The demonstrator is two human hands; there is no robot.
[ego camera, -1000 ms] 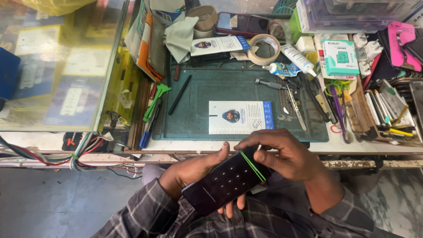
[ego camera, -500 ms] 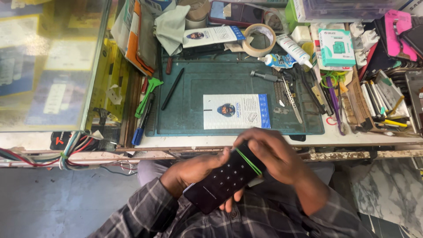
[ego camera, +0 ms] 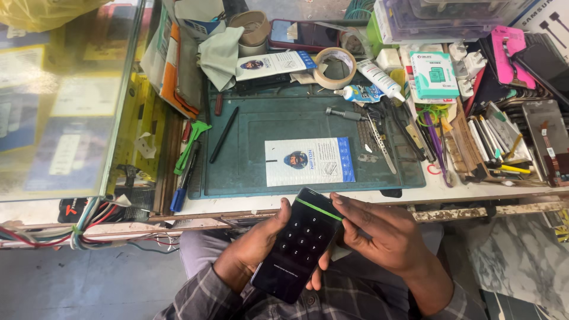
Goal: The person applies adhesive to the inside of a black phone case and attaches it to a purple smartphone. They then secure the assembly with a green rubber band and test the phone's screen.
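While it lies slanted across the person's lap, just below the front edge of the bench (ego camera: 450, 191), the phone (ego camera: 296, 246) shows a black screen with a dim grid of keypad digits and a thin bright green line running across its upper end. Its body is dark, glossy and rounded at the corners, with the top end pointing up and to the right.

The left hand (ego camera: 252, 252) cradles it from beneath, the thumb lying along the left edge and the fingers (ego camera: 317, 278) curled round the underside, so that they are clamped on the phone. The right hand (ego camera: 385, 237) rests at the upper right corner; its fingers (ego camera: 349, 204) lie close together, bent against the top edge near the green line. Plaid sleeves cover both wrists.

Just above the phone, on the bench, lies a green work mat (ego camera: 261, 124) with a white and blue packet (ego camera: 309, 161) at its near edge. A black pen (ego camera: 224, 134) lies aslant on the mat's left part, and tweezers (ego camera: 379, 142) and a small screwdriver (ego camera: 342, 112) lie to the right. Beyond the mat sit a roll of tape (ego camera: 333, 67), a white tube (ego camera: 380, 79), a grey cloth (ego camera: 219, 54) and another phone (ego camera: 302, 35). A glass showcase (ego camera: 65, 101) stands at the left, with a bundle of coloured wires (ego camera: 83, 228) below it.
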